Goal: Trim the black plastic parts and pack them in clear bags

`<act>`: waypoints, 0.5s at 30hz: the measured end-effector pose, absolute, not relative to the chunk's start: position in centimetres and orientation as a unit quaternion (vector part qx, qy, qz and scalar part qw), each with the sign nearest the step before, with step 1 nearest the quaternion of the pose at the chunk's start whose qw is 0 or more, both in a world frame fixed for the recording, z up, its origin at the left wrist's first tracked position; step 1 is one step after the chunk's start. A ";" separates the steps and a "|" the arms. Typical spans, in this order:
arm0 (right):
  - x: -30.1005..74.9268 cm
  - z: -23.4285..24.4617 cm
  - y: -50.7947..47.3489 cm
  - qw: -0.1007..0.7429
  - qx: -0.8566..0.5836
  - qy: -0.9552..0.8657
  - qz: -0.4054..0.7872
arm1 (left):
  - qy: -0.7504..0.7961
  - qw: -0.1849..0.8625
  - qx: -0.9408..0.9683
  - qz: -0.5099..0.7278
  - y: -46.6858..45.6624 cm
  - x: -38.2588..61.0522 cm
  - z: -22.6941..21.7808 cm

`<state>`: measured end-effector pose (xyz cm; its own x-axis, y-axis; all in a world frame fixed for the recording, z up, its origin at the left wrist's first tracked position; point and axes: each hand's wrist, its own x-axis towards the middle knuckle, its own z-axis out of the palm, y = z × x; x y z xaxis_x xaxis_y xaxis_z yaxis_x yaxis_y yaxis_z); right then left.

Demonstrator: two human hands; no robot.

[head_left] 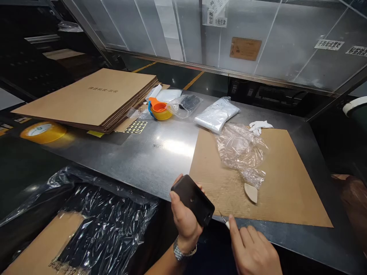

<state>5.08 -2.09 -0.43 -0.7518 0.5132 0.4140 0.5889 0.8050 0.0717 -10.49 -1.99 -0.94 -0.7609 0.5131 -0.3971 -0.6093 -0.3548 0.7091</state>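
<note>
My left hand (186, 221), with a metal watch on its wrist, is closed around a black plastic casing (193, 198). The casing is oblong, tilted, with a small round mark in its middle and a hollow edge on the right. Just right of it, my right hand (252, 248) grips a small white-handled tool with a thin metal blade (222, 217), its forefinger stretched along the handle. The blade tip points toward the casing and looks apart from it. Most of the handle is hidden in the fingers. Both hands are at the bench's front edge.
A cardboard sheet (286, 183) bears crumpled clear plastic (239, 147), a beige wedge-shaped piece (251, 193) and a white glove (260, 126). Behind are a white packet (217, 114), a tape dispenser (161, 111) and stacked cardboard (91, 97). A black-lined bin (109, 217) stands lower left.
</note>
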 end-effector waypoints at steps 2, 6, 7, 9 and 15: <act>5.5 -0.6 -1.5 0.189 -0.315 -0.928 -0.066 | 0.430 0.402 -0.078 0.805 -1.9 -10.9 -0.8; 6.3 -1.0 -1.1 0.192 -0.319 -0.928 0.022 | 0.393 0.509 -0.110 0.758 -1.7 -11.5 -0.7; 6.5 -1.0 -1.1 0.185 -0.304 -0.934 0.024 | 0.388 0.523 -0.113 0.751 -1.6 -11.5 -0.7; 6.8 -0.9 -1.2 0.173 -0.286 -0.942 0.007 | 0.382 0.536 -0.112 0.745 -1.5 -11.5 -0.7; 6.8 -0.1 -1.2 0.150 -0.271 -0.950 -0.026 | 0.380 0.534 -0.092 0.750 -1.7 -11.2 -0.4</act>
<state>6.85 -1.24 -0.12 -0.8080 0.5080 0.2984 0.5233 0.8515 -0.0325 -11.18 -1.65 -0.41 -0.4127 0.7304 -0.5442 -0.8708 -0.1411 0.4709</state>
